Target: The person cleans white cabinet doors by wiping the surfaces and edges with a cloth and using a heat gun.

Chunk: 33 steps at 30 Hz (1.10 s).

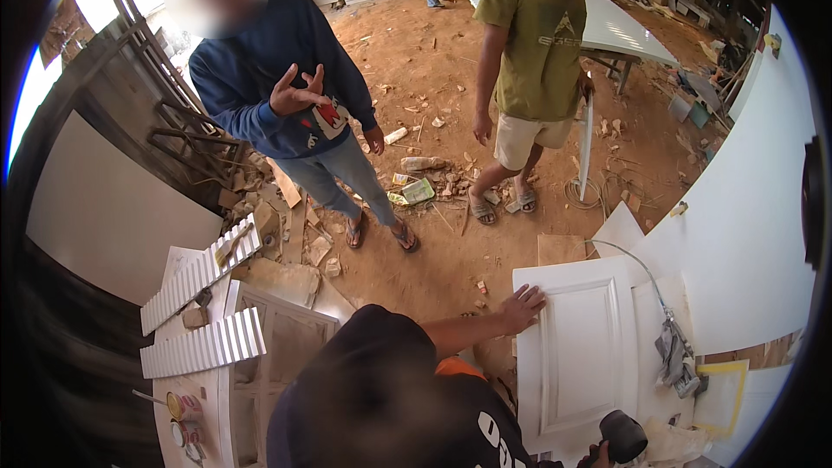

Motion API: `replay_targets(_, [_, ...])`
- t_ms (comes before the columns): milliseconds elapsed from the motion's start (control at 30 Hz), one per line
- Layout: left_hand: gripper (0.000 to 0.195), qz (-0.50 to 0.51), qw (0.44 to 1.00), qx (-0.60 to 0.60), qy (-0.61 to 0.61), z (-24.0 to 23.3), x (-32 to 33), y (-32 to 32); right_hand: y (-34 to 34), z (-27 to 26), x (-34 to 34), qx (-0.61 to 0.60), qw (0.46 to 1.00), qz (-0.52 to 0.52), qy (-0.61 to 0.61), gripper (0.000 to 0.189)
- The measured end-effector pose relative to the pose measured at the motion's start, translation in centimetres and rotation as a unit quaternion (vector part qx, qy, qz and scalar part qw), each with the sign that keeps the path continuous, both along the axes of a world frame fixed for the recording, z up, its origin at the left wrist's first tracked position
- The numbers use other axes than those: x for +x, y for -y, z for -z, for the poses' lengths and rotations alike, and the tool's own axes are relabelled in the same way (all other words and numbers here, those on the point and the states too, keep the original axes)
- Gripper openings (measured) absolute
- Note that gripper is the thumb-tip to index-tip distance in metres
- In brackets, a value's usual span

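My left hand (522,309) rests with spread fingers on the left edge of a white panelled door (578,338). This door has a raised rectangular moulding. Low at the right, my right hand (603,456) is partly cut off by the frame's edge. It grips a black hand-held tool (623,435) with a wide rounded end, whose exact kind I cannot tell. The tool is over the lower right part of the door. My dark-sleeved left shoulder (383,331) fills the bottom middle.
Two people (286,91) (533,58) stand facing me on the littered dirt floor (403,71). Ribbed white strips (208,341), a paintbrush (233,246) and tins (185,406) lie at the left. A hose (640,266) reaches a grey cloth (673,357) at the right, near large white sheets (728,234).
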<state>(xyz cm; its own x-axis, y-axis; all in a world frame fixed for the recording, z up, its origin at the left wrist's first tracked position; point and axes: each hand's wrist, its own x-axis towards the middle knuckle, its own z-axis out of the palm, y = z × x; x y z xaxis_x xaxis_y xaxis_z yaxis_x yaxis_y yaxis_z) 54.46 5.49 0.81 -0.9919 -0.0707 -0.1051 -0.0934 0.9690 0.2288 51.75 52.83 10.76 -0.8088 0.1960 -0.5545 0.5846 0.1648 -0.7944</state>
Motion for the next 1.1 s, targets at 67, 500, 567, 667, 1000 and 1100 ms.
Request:
replay_targets(67, [0.068,0.003,1.000,0.014,-0.001,0.1,-1.6,-2.3,-3.0,2.6,0.7,-0.010,1.000,0.011,-0.021,0.051])
replay_targets(500, [0.072,0.049,0.996,-0.064,-0.037,2.9,-1.8,2.8,5.2,-2.5,-6.0,0.004,1.000,0.008,0.003,0.034])
replay_targets(567, [0.074,0.031,0.999,-0.031,-0.030,2.7,-2.6,3.6,6.7,-2.4,-7.5,-0.002,1.000,-0.010,0.015,0.032])
replay_targets(667, [0.076,-0.009,1.000,-0.005,-0.007,2.6,-3.5,3.0,10.4,-2.4,-9.9,-0.008,0.997,-0.067,0.024,0.030])
replay_targets(1000, [0.068,0.079,0.997,-0.008,0.023,0.1,-9.5,3.6,24.1,-2.5,-18.9,0.021,0.984,-0.179,-0.004,0.028])
replay_targets(1100, [0.068,0.116,0.993,0.012,-0.011,1.4,-12.9,3.1,27.3,-2.5,-20.4,0.033,0.983,-0.182,-0.014,0.029])
